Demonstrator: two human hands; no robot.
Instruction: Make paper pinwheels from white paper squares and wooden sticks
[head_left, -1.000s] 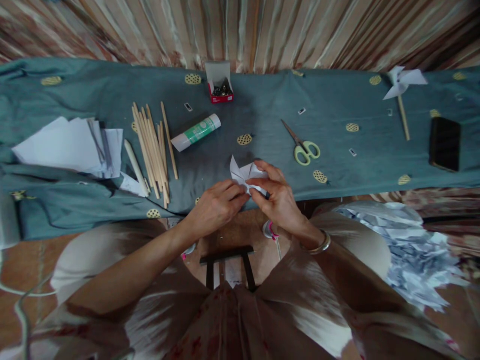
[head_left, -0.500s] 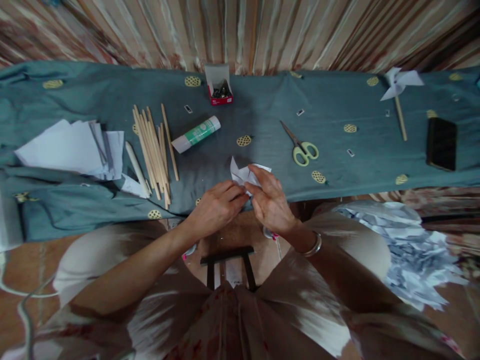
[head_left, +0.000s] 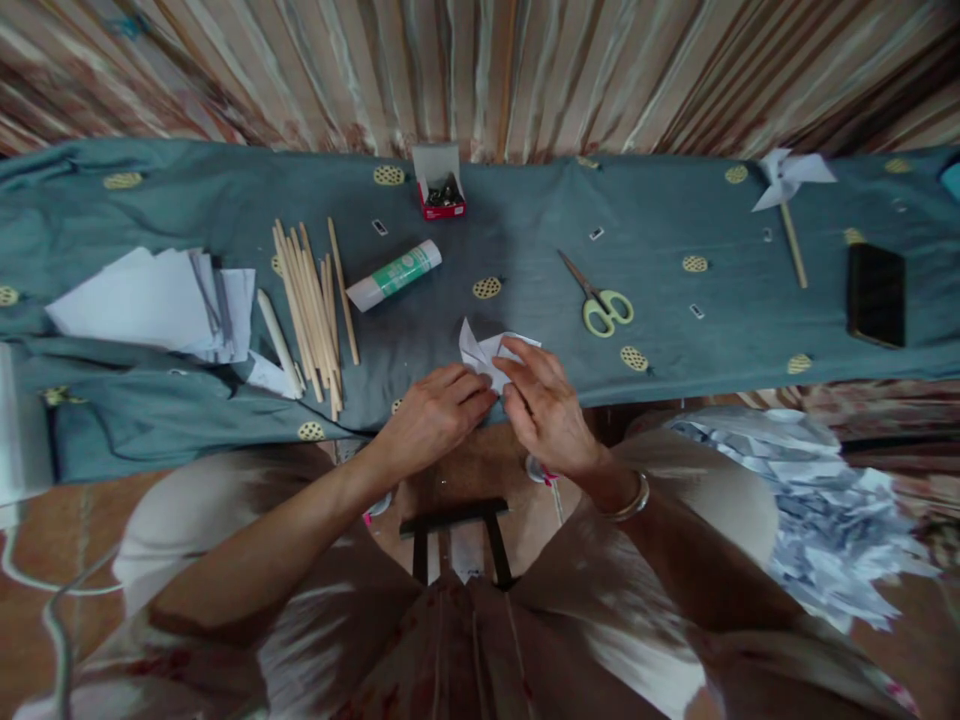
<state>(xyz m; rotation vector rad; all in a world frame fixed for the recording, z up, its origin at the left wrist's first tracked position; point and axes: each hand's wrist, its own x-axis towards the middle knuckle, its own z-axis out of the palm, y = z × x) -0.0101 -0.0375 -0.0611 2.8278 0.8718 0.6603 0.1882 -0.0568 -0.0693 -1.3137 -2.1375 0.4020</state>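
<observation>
A small folded white paper pinwheel [head_left: 474, 348] lies at the table's front edge, one pointed blade sticking up on its left. My left hand [head_left: 442, 412] is closed on its lower left edge, fingers curled. My right hand [head_left: 551, 415] presses on the paper's right part with bent fingers, thumb near the left fingertips. The fingers hide much of the paper's middle. Beyond the hands lies a glue stick [head_left: 401, 272] with a green label. To the right rest scissors [head_left: 600, 300] with pale green handles, their blades pointing away to the left.
Wooden sticks [head_left: 307, 310], a white pen-like tool [head_left: 277, 340] and stacked white paper [head_left: 142, 300] lie left. A red box [head_left: 444, 210] of small metal pieces stands at the back. A finished pinwheel [head_left: 787, 185] and a phone [head_left: 876, 295] lie right. Paper scraps [head_left: 832, 510] are heaped below.
The camera view has shifted slightly. My right hand's fingers have bent and slid a little on the paper; my left hand keeps its place.
</observation>
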